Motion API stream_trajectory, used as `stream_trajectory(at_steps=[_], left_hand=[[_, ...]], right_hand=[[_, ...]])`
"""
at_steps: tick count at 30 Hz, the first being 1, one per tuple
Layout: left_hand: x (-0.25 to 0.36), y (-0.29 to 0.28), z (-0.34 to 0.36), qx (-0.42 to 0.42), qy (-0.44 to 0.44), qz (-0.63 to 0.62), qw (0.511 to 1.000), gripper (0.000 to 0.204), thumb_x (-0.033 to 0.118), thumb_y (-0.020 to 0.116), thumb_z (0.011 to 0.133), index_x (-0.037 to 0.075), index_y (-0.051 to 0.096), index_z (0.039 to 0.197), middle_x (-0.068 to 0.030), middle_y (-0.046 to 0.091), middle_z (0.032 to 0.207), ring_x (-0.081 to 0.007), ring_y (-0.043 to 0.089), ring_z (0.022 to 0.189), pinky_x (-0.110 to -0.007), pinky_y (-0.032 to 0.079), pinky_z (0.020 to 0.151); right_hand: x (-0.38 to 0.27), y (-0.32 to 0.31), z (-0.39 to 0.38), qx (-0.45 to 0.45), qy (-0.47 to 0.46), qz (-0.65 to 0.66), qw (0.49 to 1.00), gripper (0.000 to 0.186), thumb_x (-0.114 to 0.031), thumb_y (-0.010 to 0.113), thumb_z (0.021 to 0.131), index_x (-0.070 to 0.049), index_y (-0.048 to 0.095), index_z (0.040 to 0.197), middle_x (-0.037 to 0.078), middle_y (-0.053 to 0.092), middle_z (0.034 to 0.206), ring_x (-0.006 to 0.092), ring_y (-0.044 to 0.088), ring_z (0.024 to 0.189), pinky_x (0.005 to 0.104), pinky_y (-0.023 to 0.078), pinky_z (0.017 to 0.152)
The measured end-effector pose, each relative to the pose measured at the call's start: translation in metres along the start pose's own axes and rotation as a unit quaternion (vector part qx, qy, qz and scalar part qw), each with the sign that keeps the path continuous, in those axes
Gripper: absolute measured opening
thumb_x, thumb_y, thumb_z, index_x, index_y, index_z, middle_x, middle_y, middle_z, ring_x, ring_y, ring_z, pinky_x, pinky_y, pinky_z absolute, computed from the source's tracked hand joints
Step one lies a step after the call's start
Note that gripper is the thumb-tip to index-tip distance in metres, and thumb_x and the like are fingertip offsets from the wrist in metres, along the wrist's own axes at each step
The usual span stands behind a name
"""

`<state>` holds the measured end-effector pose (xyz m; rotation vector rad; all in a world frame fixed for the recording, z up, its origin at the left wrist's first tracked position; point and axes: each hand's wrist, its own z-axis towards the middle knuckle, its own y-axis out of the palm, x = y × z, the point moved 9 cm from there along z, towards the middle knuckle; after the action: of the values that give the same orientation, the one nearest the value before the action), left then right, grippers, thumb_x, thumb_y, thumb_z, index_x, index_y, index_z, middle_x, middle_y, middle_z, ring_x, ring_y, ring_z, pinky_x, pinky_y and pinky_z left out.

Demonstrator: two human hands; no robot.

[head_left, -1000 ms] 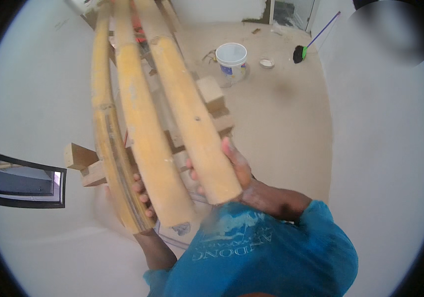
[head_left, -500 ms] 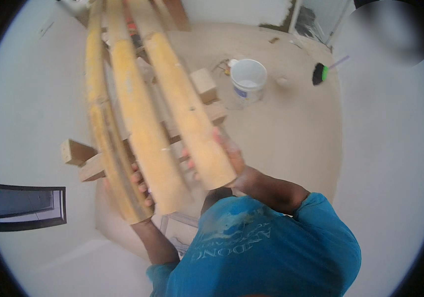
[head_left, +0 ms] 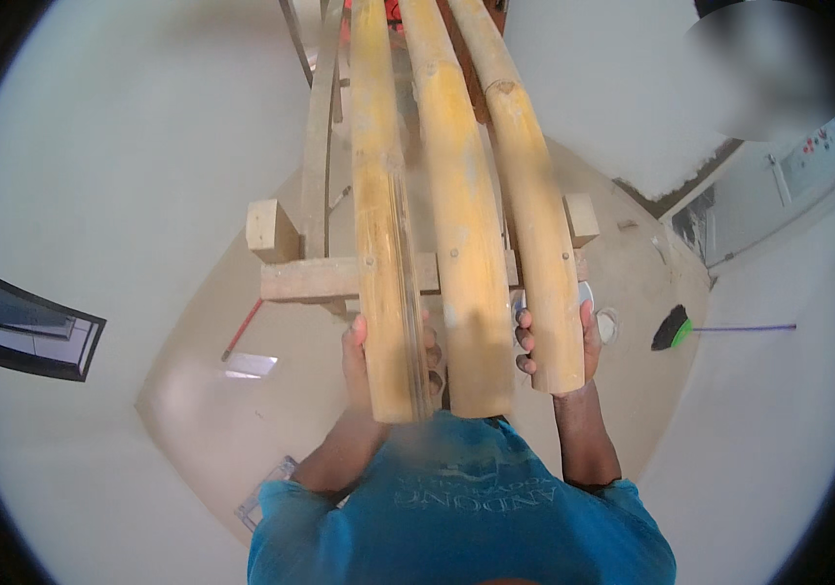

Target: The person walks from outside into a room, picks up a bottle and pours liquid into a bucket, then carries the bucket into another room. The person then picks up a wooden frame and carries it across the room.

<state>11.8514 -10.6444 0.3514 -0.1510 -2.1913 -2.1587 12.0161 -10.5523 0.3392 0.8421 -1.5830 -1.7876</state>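
The left pole (head_left: 378,219), middle pole (head_left: 463,195) and right pole (head_left: 546,239), all yellow bamboo, run side by side away from me, up past the top edge of my view, with narrow gaps between them. Their near ends lie just in front of my shirt (head_left: 466,522). My left hand (head_left: 355,353) is curled around the left pole near its end, thumb side outside, fingertips showing in the gap. My right hand (head_left: 590,343) wraps the right pole the same way, opened only as wide as the pole. Neither hand grips the middle pole. Each pole bears a small round spot where it passes over the wooden crossbar (head_left: 308,281); whether they touch it I cannot tell. A left block (head_left: 269,231) and a right block (head_left: 581,218) stand by its ends. Beyond, on the floor (head_left: 232,429), a red bar (head_left: 241,331) lies at left and a broom (head_left: 672,328) at right, near the wall.
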Motion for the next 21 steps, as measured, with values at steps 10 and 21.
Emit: stream_trajectory(at_steps=[10, 21], left_hand=[[-0.021, 0.018, -0.022, 0.043, 0.011, 0.020, 0.999, 0.081, 0.061, 0.045, 0.091, -0.005, 0.037, 0.136, -0.0230, 0.060, 0.107, -0.0349, 0.065, 0.085, -0.048, 0.058, 0.059], [-0.023, 0.021, -0.015, 0.002, -0.015, -0.007, 1.000, 0.080, 0.063, 0.041, 0.093, -0.001, 0.035, 0.140, -0.0232, 0.057, 0.115, -0.0346, 0.058, 0.103, -0.053, 0.054, 0.075]], right_hand=[[0.006, 0.019, -0.033, 0.030, 0.027, 0.051, 0.998, 0.071, -0.054, 0.047, 0.096, -0.003, 0.035, 0.143, 0.027, 0.051, 0.122, 0.0382, 0.061, 0.100, 0.0520, 0.056, 0.074], [-0.006, 0.008, -0.023, 0.034, 0.020, 0.011, 0.999, 0.069, -0.054, 0.048, 0.094, -0.005, 0.037, 0.141, 0.025, 0.051, 0.121, 0.0373, 0.061, 0.098, 0.0488, 0.055, 0.072]])
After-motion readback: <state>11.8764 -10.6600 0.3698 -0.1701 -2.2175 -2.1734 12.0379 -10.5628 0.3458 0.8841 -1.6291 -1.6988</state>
